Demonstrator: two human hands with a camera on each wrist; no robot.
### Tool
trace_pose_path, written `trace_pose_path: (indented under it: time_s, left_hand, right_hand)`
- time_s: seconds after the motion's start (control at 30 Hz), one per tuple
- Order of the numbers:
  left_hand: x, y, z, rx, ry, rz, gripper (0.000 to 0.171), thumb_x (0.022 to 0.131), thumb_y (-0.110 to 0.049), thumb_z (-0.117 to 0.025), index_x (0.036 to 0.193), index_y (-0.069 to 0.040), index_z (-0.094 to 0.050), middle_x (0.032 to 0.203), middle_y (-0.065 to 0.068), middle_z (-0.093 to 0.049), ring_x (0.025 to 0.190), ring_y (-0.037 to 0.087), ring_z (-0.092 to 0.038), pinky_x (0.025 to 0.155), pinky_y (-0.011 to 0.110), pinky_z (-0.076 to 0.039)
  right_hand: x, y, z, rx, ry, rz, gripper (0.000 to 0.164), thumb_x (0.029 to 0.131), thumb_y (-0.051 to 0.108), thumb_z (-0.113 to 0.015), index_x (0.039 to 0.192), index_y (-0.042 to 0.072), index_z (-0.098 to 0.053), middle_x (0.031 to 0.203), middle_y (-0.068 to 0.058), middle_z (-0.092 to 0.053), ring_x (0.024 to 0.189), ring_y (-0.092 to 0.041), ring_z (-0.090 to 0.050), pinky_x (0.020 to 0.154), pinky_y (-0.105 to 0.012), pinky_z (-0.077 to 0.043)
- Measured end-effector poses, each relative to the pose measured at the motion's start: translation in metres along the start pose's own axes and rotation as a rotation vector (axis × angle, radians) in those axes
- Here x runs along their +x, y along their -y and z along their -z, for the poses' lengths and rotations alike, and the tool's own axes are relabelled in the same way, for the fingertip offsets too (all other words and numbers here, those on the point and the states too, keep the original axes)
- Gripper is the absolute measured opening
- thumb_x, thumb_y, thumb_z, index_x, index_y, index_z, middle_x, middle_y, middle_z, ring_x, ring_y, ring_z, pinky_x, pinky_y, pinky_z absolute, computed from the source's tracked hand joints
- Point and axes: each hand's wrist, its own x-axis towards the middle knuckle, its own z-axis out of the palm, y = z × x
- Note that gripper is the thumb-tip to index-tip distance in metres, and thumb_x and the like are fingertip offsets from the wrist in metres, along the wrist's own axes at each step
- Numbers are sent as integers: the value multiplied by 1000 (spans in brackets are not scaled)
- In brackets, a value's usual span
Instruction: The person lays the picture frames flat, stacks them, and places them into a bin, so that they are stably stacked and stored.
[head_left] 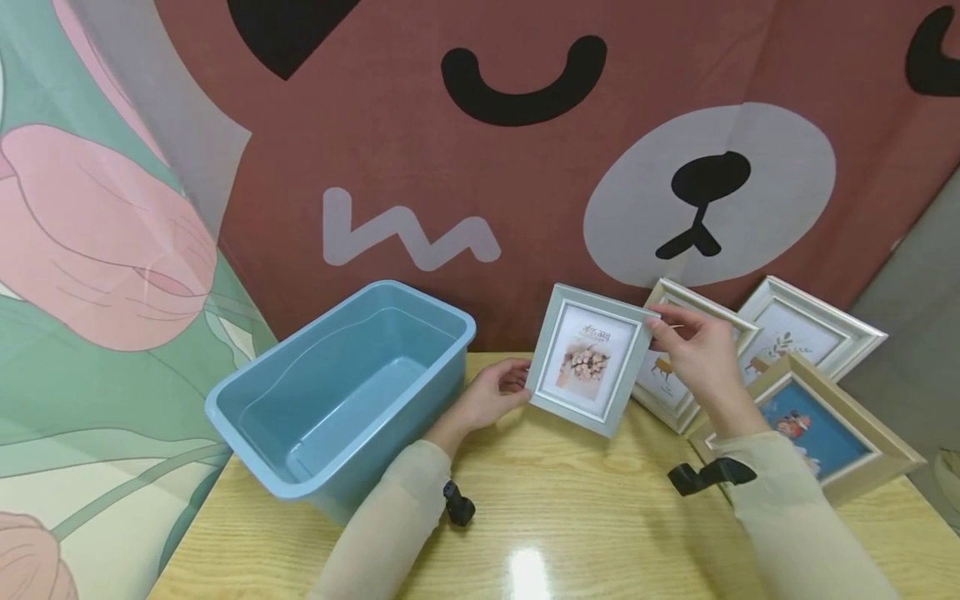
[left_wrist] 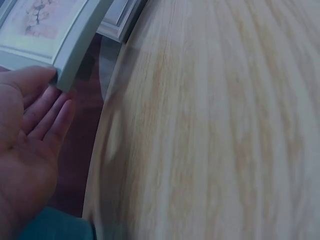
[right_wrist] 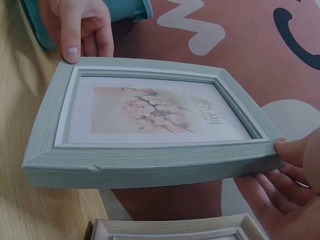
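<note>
— What are the hands doing with that grey-green picture frame [head_left: 587, 360]?

— Both are gripping it. The right hand [head_left: 701, 354] is pinching its upper right corner, thumb on the front edge and fingers [right_wrist: 265, 192] curled behind. The left hand [head_left: 491, 394] is taking the opposite side, at about nine o'clock on the frame, with its thumb [right_wrist: 71, 35] pressing on the front rim and the fingers tucked behind.

— And where is the frame itself sitting?

— It is being held tilted above the back of the wooden bench [head_left: 585, 508], its flower print facing the person.

— What is lying around it?

— At nine o'clock from the frame, a blue plastic tub [head_left: 341, 392] is resting on the bench. At three o'clock, three more frames are leaning by the bear-face curtain [head_left: 525, 167]: a pale one with a deer picture [head_left: 675, 379], a white one [head_left: 806, 329] behind it, and a beige one with a blue picture [head_left: 821, 429] nearest.
</note>
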Motion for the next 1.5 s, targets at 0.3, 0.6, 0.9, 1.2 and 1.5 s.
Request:
trace_pose_path:
  time_s: [0.3,0.6,0.9,1.2,1.5]
  left_hand:
    - [-5,5,5,-52,67,-46,52,103,-9,-72,151,0,-56,138,21,-69,128,35,-67,113,43,-57]
    - [-9,9,8,-99,149,-64,72,101,-11,-73,164,-2,-40,168,19,-46,152,39,-49,126,53,-44]
    - [-13,8,10,-133,233,-28,89,97,-13,-73,171,-4,-24,177,19,-28,157,46,-39,131,59,-35]
    - [-15,10,10,-176,292,-20,100,91,-12,-73,174,-8,-17,180,17,-23,160,44,-35,135,59,-24]
    - [-18,11,9,-188,303,6,104,87,-15,-72,174,-10,-16,180,16,-24,163,41,-32,136,60,-21]
  right_hand:
    - [0,4,2,13,15,21,42,109,22,-66,142,-5,-66,95,20,-66,75,10,-71,67,-14,-61]
    - [-5,10,3,41,24,22,42,108,20,-67,140,-7,-66,89,27,-65,74,9,-72,65,-14,-60]
    - [-13,20,4,-14,66,-19,44,109,33,-67,142,4,-69,100,17,-68,80,6,-73,68,-16,-62]
    - [-19,23,1,10,75,23,43,109,28,-67,141,-1,-69,93,26,-69,78,4,-74,74,-14,-62]
    - [-23,24,0,18,83,34,42,108,26,-68,140,-2,-69,89,30,-70,79,4,-75,76,-13,-61]
